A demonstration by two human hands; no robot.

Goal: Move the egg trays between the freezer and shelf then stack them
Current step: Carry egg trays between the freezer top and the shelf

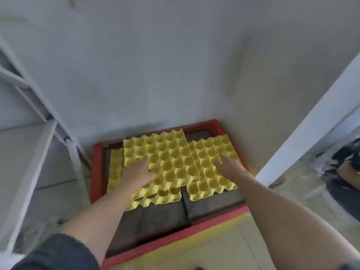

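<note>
Several yellow egg trays lie overlapping on the dark sliding lid of a red-rimmed chest freezer. The largest tray sits in the middle. Another tray lies to its right, a third pokes out beneath the front, and a narrow strip of one shows at the left. My left hand rests flat, fingers spread, on the middle tray's left front corner. My right hand lies flat on the right tray, fingers apart. Neither hand grips anything.
A white metal shelf frame stands to the left of the freezer. A plain wall rises behind it. A white post runs diagonally on the right, with dark clutter on the floor beyond. The freezer's pale front panel is below.
</note>
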